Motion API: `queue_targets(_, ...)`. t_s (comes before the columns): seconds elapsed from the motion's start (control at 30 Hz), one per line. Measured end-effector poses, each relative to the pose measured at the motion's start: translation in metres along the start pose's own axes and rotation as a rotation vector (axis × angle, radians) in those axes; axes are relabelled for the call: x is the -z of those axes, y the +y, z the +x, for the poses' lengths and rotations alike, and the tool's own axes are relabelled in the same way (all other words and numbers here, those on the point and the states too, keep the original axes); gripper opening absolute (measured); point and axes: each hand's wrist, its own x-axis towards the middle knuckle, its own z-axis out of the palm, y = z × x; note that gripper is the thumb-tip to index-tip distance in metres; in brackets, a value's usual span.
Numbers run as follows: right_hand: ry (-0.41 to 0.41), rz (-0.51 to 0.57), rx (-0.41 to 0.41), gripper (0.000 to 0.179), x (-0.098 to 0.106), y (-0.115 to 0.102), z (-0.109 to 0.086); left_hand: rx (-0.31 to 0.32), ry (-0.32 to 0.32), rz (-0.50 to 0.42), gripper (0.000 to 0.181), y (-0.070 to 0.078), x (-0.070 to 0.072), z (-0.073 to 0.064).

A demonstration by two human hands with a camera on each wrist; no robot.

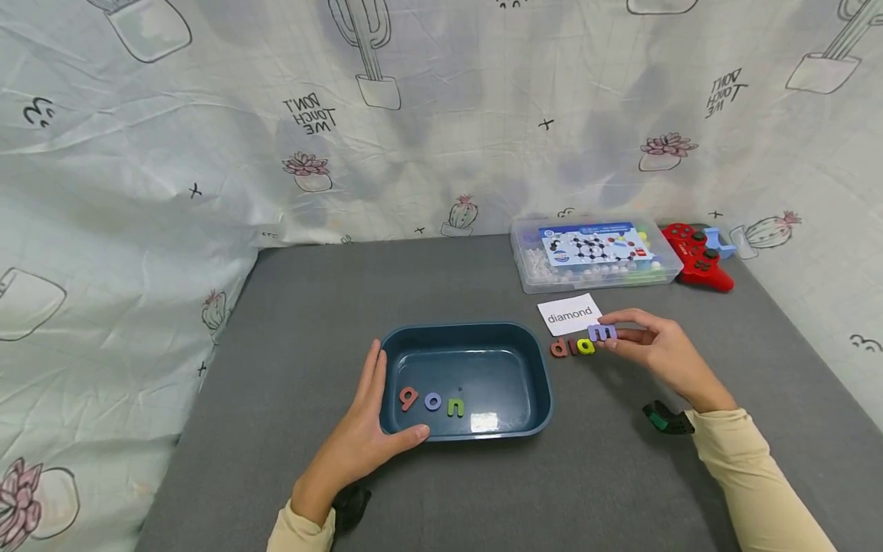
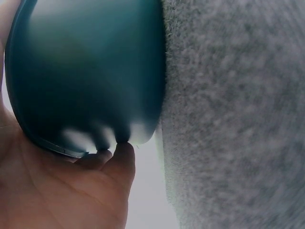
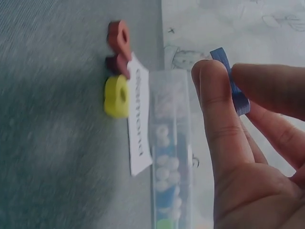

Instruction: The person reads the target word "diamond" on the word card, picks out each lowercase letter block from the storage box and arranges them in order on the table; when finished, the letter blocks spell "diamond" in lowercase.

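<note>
Letter m [image 1: 602, 333], purple, x1: pinched betw. thumb & fingers of my R hand [image 1: 665, 353], gap only as wide as the pc.; just R of yellow a [image 1: 585, 346], near card [image 1: 567, 320]. R-wrist cam: m seen edge-on only; head cam gives its shape.

Row, L to R: red d [image 1: 558, 349], dark red i [image 1: 572, 346], yellow a, on grey desk [image 1: 448, 284].

Tray [image 1: 483, 368], blue, x1: my L hand [image 1: 359, 441] at its corner, fingers extended along L side, thumb on near rim. L-wrist cam adds fingertips touching outer wall. Contents: red pc. [image 1: 408, 399], q or 9, can't tell; purple o [image 1: 426, 402]; green n [image 1: 455, 401].

Writing: card, "diamond"; cloth [image 1: 428, 153], "DON'T TOUCH ME", lettering flipped; label [image 1: 596, 244] on clear box [image 1: 534, 277], too small to read.

Misc.: red controller [image 1: 700, 257], R of box.
</note>
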Motion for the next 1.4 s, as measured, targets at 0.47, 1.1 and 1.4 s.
queue_targets(0.47, -0.004, -0.065, -0.093, 0.039, 0.010, 0.026, 0.004, -0.003, 0.005, 0.000, 0.131, 0.001, 0.000, 0.000)
queue_targets(1.1, -0.050, -0.345, 0.047, 0.027, 0.019, 0.047, 0.018, 0.016, 0.012, 0.008, 0.131, 0.001, -0.001, 0.001)
queue_targets(1.4, -0.074, -0.396, 0.148, 0.022, 0.017, 0.047, 0.023, 0.019, 0.006, 0.010, 0.131, 0.001, -0.001, 0.002)
